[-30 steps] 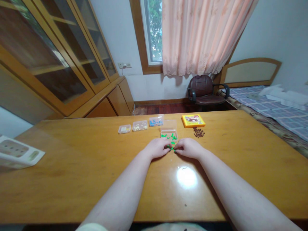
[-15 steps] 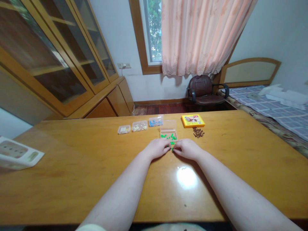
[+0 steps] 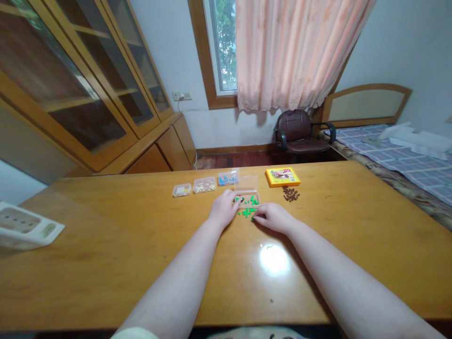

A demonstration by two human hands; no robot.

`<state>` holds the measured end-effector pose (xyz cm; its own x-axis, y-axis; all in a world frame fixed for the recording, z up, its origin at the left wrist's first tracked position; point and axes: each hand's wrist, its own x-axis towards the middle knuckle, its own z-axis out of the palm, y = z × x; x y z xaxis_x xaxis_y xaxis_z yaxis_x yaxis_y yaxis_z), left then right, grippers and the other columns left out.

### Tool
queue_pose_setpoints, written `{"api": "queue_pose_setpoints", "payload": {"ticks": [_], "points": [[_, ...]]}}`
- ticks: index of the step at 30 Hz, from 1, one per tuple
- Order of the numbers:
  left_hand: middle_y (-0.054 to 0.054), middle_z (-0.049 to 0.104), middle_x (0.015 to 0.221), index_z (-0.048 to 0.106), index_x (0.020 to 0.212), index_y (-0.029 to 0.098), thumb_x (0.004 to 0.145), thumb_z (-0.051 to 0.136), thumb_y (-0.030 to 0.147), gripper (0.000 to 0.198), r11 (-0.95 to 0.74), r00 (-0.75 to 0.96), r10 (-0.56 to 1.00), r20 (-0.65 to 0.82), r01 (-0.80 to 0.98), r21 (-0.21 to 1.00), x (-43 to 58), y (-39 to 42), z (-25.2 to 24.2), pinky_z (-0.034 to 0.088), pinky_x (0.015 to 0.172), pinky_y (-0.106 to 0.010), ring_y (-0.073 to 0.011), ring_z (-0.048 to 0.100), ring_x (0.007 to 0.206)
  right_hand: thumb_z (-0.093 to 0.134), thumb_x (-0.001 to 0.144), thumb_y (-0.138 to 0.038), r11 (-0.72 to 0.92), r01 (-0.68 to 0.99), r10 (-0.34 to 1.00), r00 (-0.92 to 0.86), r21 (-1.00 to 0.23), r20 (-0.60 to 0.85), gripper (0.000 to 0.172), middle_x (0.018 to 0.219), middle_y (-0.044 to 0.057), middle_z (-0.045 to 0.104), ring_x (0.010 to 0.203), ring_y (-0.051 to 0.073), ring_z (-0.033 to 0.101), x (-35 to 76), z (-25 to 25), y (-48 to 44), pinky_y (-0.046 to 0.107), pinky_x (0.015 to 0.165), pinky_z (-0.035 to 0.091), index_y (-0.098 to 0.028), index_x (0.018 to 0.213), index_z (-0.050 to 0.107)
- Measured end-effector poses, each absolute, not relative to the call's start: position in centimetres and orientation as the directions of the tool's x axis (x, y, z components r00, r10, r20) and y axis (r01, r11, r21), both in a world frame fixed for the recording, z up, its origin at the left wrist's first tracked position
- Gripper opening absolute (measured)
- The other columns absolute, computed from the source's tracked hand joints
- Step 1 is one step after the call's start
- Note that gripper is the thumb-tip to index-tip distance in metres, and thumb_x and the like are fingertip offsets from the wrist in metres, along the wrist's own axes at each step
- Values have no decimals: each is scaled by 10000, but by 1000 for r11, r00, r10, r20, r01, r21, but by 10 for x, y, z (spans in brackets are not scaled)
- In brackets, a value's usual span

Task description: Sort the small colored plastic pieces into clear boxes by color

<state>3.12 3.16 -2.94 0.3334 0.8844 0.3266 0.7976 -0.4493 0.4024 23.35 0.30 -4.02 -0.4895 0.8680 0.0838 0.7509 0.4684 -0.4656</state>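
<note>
My left hand (image 3: 224, 207) is at the left side of a clear plastic box (image 3: 259, 205) with its lid raised. Its curled fingers reach over the rim, and what they hold, if anything, is too small to make out. Small green building bricks (image 3: 254, 201) lie inside the box. More loose green bricks (image 3: 246, 213) form a little heap on the table just in front of it. Right of that heap, my right hand (image 3: 273, 217) rests low on the tabletop, thumb and finger pinched on a small green brick (image 3: 253, 218).
Further left on the wooden table (image 3: 141, 245) stand a box of blue pieces (image 3: 228, 179), a box of cream pieces (image 3: 204, 185) and a smaller clear box (image 3: 181, 189). A yellow box (image 3: 282, 177) lies behind loose brown pieces (image 3: 291, 194). A white holder (image 3: 28, 226) stands far left.
My left hand has moved from the loose green bricks up and left to the box, uncovering the heap. My right hand has stayed almost in place.
</note>
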Motion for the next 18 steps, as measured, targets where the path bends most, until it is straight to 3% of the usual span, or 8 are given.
{"api": "queue_pose_setpoints", "payload": {"ticks": [7, 18], "points": [[-16, 601, 934, 646, 988, 261, 844, 539, 324, 190, -694, 669, 716, 200, 651, 307, 39, 22, -30, 444, 743, -251, -154, 572, 856, 514, 818, -345, 337, 714, 923, -380, -614, 65, 253, 614, 1, 612, 556, 113, 489, 237, -49, 10, 222, 533, 309, -178, 731, 683], [-5, 599, 925, 622, 955, 245, 793, 613, 329, 182, -631, 607, 774, 183, 713, 306, 41, 23, -35, 434, 712, -243, -155, 569, 829, 529, 802, -331, 283, 602, 935, -347, -747, 74, 250, 616, -1, 606, 557, 111, 471, 230, -50, 9, 216, 537, 319, -153, 749, 698]]}}
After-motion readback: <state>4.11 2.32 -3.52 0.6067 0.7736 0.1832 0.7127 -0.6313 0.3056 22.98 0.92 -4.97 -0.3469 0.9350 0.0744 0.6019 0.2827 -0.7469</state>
